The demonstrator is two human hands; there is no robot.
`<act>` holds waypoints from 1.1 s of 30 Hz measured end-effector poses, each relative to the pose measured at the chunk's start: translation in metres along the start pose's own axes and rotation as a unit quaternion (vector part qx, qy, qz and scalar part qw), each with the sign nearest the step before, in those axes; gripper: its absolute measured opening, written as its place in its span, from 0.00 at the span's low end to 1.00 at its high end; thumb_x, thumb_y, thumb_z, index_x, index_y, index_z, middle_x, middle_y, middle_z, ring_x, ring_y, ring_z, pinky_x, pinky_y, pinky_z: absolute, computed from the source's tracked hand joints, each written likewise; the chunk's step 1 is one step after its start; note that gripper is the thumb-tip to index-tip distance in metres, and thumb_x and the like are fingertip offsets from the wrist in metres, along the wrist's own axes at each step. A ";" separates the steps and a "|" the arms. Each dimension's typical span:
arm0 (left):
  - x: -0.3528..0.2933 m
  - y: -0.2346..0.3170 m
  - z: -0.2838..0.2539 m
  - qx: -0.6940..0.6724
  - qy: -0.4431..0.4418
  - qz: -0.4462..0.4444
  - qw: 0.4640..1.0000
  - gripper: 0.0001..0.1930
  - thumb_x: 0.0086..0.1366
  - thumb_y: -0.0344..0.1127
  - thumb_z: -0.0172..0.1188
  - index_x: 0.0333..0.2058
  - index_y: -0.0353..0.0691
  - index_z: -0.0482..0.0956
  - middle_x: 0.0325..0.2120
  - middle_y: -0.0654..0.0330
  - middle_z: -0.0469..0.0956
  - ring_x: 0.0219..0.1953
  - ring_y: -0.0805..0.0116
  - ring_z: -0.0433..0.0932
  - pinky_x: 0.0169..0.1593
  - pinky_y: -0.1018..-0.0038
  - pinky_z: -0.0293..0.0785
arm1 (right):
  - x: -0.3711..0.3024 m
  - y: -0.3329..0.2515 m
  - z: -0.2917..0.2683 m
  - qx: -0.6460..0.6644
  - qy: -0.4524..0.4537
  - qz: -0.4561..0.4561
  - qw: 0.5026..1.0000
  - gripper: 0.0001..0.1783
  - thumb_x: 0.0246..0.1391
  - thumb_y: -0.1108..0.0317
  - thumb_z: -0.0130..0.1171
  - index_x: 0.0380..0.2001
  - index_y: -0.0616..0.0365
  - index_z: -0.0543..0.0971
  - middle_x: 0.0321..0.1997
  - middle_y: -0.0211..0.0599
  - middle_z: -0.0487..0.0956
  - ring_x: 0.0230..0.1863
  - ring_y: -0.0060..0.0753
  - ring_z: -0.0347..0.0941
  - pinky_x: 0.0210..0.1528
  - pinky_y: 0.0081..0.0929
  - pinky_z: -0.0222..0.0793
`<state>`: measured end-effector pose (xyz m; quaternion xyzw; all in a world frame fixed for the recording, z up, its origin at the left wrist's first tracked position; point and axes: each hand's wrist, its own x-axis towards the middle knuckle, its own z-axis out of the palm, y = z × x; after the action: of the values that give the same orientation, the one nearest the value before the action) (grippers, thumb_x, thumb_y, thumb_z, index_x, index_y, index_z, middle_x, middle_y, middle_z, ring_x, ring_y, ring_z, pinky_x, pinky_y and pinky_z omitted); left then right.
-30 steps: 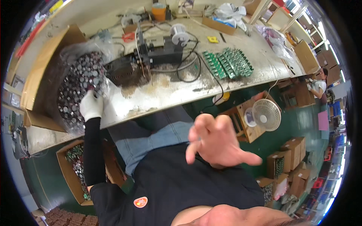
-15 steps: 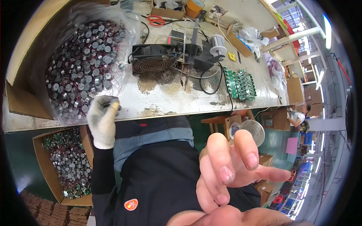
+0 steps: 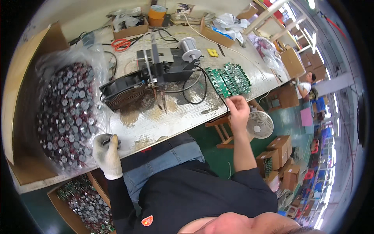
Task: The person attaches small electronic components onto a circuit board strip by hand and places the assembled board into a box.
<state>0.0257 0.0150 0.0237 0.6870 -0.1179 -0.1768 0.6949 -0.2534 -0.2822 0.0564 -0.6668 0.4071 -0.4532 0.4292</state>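
My left hand [image 3: 106,156], in a white glove with grey-coated fingers, is closed at the table's front edge beside the bag of parts. A small dark round part [image 3: 119,142] shows at its fingertips, mostly hidden by them. My bare right hand [image 3: 239,111] reaches to the right side of the table, thumb and fingers pinched at the near edge of the green circuit boards [image 3: 230,80]. The boards lie in rows there. A large clear plastic bag [image 3: 99,64] at the left holds a heap of small round metal parts [image 3: 72,113] with red wires.
A soldering stand [image 3: 157,70] with a black fan [image 3: 124,91] and solder spool [image 3: 189,48] occupies mid-table. Orange-handled scissors [image 3: 120,45] lie behind. Below left stands a carton [image 3: 64,208] of parts and boards. A white fan [image 3: 260,124] and stool [image 3: 224,134] stand beyond the table.
My right hand has moved from close in front of my chest out to the circuit boards, and its fingers have closed. My left hand stays at the table edge. The view has turned.
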 end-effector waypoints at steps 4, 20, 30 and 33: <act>0.008 -0.011 0.001 0.022 0.016 0.032 0.999 0.11 0.60 0.27 0.61 0.38 0.29 0.71 0.29 0.60 0.74 0.27 0.77 0.73 0.33 0.82 0.70 | 0.067 0.027 -0.007 -0.295 -0.029 -0.185 0.937 0.12 0.49 0.72 0.63 0.37 0.63 0.75 0.36 0.40 0.77 0.30 0.37 0.74 0.36 0.29 0.70; -0.009 0.014 -0.007 0.047 0.114 0.096 0.988 0.07 0.61 0.26 0.62 0.33 0.31 0.72 0.24 0.60 0.77 0.22 0.80 0.71 0.25 0.85 0.64 | 0.103 0.014 0.003 -0.325 0.001 -0.144 0.935 0.21 0.55 0.71 0.58 0.52 0.61 0.72 0.29 0.34 0.74 0.28 0.27 0.70 0.34 0.25 0.67; -0.008 0.023 0.023 -0.085 0.014 -0.035 0.996 0.17 0.64 0.30 0.59 0.48 0.24 0.71 0.33 0.49 0.81 0.29 0.70 0.80 0.34 0.78 0.78 | -0.017 -0.007 0.039 0.065 -0.288 0.105 0.950 0.25 0.53 0.81 0.58 0.55 0.66 0.69 0.37 0.25 0.69 0.30 0.11 0.66 0.30 0.10 0.61; -0.015 0.019 0.034 -0.052 -0.034 -0.041 0.997 0.13 0.64 0.30 0.58 0.44 0.26 0.75 0.33 0.50 0.81 0.31 0.68 0.81 0.35 0.76 0.79 | -0.022 -0.001 0.055 -0.045 -0.325 0.045 0.944 0.21 0.49 0.80 0.59 0.49 0.67 0.72 0.33 0.31 0.70 0.23 0.11 0.64 0.23 0.11 0.59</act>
<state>-0.0001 -0.0101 0.0450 0.6475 -0.1039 -0.2338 0.7179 -0.2068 -0.2499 0.0400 -0.7774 0.2946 -0.1733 0.5280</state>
